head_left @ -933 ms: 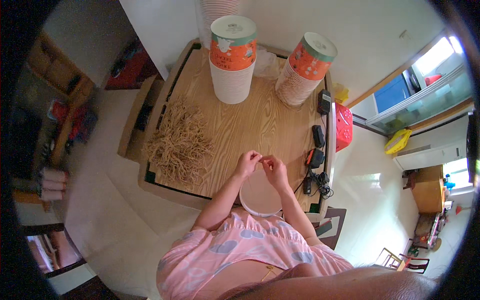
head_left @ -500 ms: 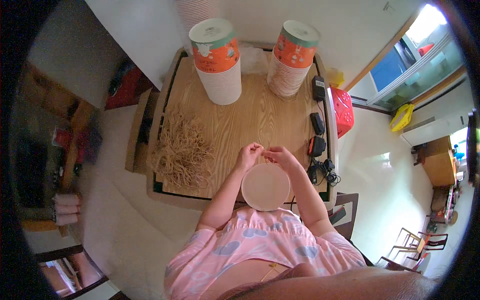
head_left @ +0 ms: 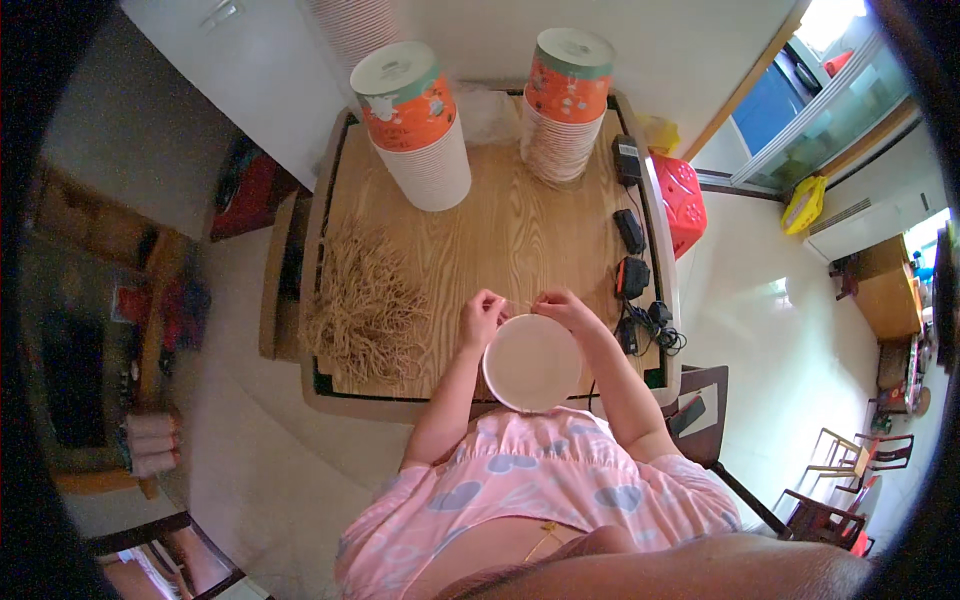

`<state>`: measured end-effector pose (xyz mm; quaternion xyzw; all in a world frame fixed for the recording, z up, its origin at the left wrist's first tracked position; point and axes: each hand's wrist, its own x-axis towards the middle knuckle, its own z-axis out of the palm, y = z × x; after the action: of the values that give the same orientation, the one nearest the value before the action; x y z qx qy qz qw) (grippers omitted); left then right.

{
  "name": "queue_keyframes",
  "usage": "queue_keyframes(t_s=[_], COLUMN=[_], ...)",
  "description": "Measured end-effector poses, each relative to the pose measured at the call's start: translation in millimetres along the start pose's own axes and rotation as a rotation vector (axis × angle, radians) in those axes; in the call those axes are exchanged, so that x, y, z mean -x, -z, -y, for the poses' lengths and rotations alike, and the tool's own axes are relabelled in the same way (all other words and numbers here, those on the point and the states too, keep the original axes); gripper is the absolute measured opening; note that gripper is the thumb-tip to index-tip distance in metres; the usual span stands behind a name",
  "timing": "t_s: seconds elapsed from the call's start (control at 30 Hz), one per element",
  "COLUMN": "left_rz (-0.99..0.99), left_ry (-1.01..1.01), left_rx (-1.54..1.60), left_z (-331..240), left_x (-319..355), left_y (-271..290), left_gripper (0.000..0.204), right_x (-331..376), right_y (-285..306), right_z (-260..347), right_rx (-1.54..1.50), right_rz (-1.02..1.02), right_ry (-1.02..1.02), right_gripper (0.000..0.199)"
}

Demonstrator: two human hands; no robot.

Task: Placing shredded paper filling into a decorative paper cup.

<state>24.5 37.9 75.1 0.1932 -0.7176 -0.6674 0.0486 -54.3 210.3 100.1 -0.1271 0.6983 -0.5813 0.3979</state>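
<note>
A pale round paper tub (head_left: 533, 363) is at the table's near edge, between my forearms, its flat round face toward me. At the tub's far rim, my left hand (head_left: 484, 318) is closed in a pinch. My right hand (head_left: 566, 310) pinches at the same rim, a little to the right. A thin strand of twine (head_left: 516, 303) runs faintly between the fingers of both hands. To the left lies a loose heap of tan twine pieces (head_left: 365, 305).
Two tall stacks of upturned paper tubs, one left (head_left: 425, 150) and one right (head_left: 565, 110), stand on the wooden table (head_left: 490, 230). Black power adapters (head_left: 630, 230) and a coiled cable (head_left: 660, 328) line the right edge. A red plastic stool (head_left: 680, 205) is beyond it.
My hands have moved apart, the left one shifting leftward, with the strand stretched between them. The tub appears slightly farther from me. The whole view has shifted a little.
</note>
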Motion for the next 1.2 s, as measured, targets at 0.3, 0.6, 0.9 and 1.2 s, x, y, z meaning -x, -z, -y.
queue_keyframes(t_s=[0.3,0.6,0.9,1.2], left_rz=[0.177,0.553,0.492,0.458], left_ry=[0.243,0.22,0.303,0.246], left_rx=[0.268,-0.113,0.013,0.072], left_z=[-35.4,-31.4,-27.7,-53.7], left_x=[5.8,-5.2,1.5,11.9], left_y=[11.1,17.1,15.0,10.6], left_gripper=[0.017,0.015,0.014,0.011], right_x=[17.1,22.4,48.8,73.9], right_y=[-9.5,-14.4,-30.4,-36.0], right_z=[7.6,9.1,34.2,55.5], right_rx=[-0.262,0.07,0.41,0.527], right_rz=[0.101,0.023,-0.157,-0.231], right_ry=[-0.145,-0.028,0.094,0.484], right_gripper=[0.014,0.015,0.014,0.01])
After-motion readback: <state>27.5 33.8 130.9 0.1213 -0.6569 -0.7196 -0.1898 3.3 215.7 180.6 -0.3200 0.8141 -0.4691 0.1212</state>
